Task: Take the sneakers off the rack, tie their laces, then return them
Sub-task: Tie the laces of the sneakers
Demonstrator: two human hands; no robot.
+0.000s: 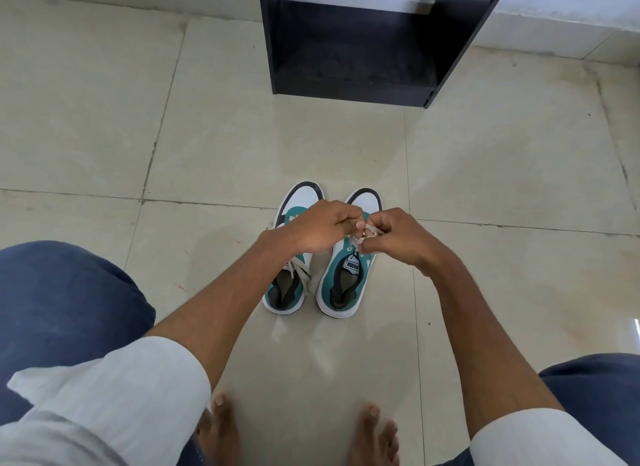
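Observation:
Two teal, white and black sneakers stand side by side on the tiled floor, toes pointing away from me. The left sneaker (290,285) has loose white laces lying across its opening. Over the right sneaker (346,282), my left hand (318,228) and my right hand (391,237) meet, each pinching the white laces (369,232) between fingertips. The hands hide the middle of both shoes. The black rack (353,39) stands further ahead with its lower shelf bare.
Pale floor tiles (242,153) stretch all around the shoes. My knees in blue trousers sit at the lower left and lower right, and my bare feet (221,427) rest near the bottom edge. A white wall base runs behind the rack.

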